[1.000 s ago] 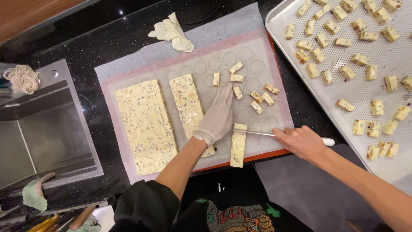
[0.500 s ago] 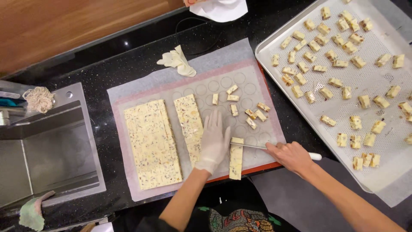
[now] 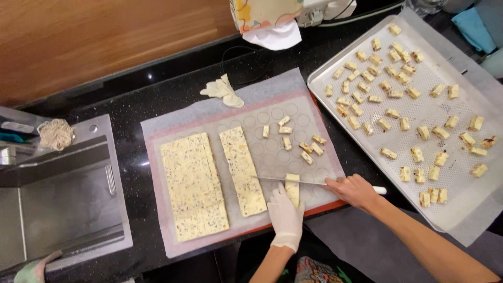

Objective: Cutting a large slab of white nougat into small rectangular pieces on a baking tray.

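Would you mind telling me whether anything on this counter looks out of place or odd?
One thing: a crumpled spare glove lies on the corner of the parchment sheet, above the baking mat. The right hand is bare, while the left hand is gloved.
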